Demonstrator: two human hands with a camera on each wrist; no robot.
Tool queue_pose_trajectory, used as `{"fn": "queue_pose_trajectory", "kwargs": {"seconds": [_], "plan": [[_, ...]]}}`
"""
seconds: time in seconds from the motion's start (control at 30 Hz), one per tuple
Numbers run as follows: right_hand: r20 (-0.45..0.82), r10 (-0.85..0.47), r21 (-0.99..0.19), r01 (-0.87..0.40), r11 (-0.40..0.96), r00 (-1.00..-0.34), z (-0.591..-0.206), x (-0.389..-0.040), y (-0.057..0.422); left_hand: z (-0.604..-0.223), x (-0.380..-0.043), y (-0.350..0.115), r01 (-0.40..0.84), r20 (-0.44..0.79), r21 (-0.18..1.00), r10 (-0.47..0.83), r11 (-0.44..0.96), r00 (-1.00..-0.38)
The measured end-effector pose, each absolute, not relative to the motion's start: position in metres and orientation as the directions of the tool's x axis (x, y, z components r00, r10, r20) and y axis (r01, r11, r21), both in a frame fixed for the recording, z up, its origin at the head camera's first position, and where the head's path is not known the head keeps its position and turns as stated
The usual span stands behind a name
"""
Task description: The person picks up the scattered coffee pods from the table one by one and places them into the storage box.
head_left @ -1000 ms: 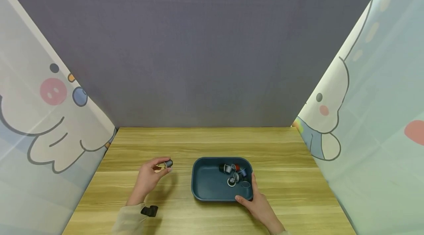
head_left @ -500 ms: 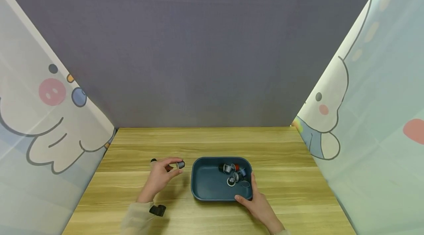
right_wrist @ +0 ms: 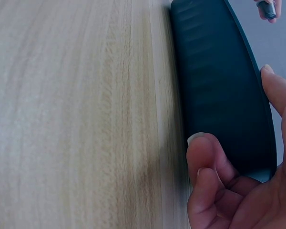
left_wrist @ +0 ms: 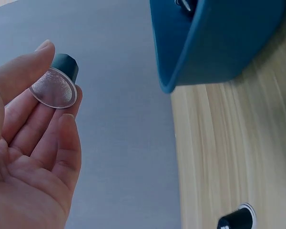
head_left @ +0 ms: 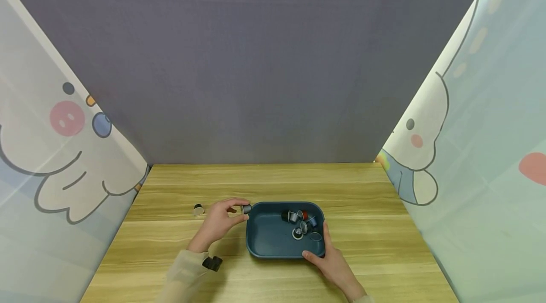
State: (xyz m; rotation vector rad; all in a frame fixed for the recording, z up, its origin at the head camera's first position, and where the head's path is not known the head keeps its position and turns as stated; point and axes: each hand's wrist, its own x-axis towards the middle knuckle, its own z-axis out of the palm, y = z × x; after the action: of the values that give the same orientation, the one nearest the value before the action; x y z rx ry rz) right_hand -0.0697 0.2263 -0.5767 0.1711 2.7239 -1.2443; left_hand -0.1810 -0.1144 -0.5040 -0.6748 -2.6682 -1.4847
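Note:
My left hand (head_left: 217, 222) pinches a coffee capsule (head_left: 246, 209) between thumb and fingers, right at the left rim of a dark blue tray (head_left: 270, 241). The left wrist view shows the capsule's silver foil lid (left_wrist: 55, 90) and dark body. My right hand (head_left: 334, 265) grips the tray's near right corner, its thumb on the rim and some fingers curled against the outer wall in the right wrist view. Inside the tray, several capsules (head_left: 294, 217) in black, silver, red and blue lie bunched toward the right side.
A dark coffee capsule (head_left: 198, 210) lies on its side on the wooden table (head_left: 384, 236), left of the left hand. A grey panel (head_left: 264, 80) rises behind the table, with cartoon-printed sheets (head_left: 85, 151) at the sides.
My left hand has carried the pinched capsule rightward to the tray's left rim, uncovering the capsule on the table. The right hand and tray have stayed in place.

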Motion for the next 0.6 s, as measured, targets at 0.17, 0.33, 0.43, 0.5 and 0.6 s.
{"fn": "queue_pose_trajectory", "kwargs": {"seconds": [0.17,0.33,0.43,0.5,0.6], "plan": [[-0.178,0.041,-0.737,0.161,0.656,-0.983,-0.577,-0.07,0.226,-0.5,-0.185,-0.107,0.359,0.179,0.814,0.391,0.456,-0.903],[-0.209,0.028,-0.748,0.178,0.639,-0.977,-0.578,-0.071,0.226,-0.495,-0.19,-0.097,0.399,0.189,0.796,0.439,0.456,-0.878],[-0.221,0.022,-0.758,0.186,0.626,-0.975,-0.578,-0.071,0.226,-0.492,-0.194,-0.09,0.422,0.188,0.786,0.475,0.452,-0.86],[-0.235,0.02,-0.762,0.197,0.616,-0.972,-0.578,-0.072,0.225,-0.491,-0.196,-0.086,0.427,0.182,0.789,0.497,0.441,-0.849],[-0.239,0.022,-0.762,0.201,0.616,-0.971,-0.578,-0.072,0.225,-0.491,-0.198,-0.079,0.43,0.173,0.796,0.521,0.425,-0.835]]}}
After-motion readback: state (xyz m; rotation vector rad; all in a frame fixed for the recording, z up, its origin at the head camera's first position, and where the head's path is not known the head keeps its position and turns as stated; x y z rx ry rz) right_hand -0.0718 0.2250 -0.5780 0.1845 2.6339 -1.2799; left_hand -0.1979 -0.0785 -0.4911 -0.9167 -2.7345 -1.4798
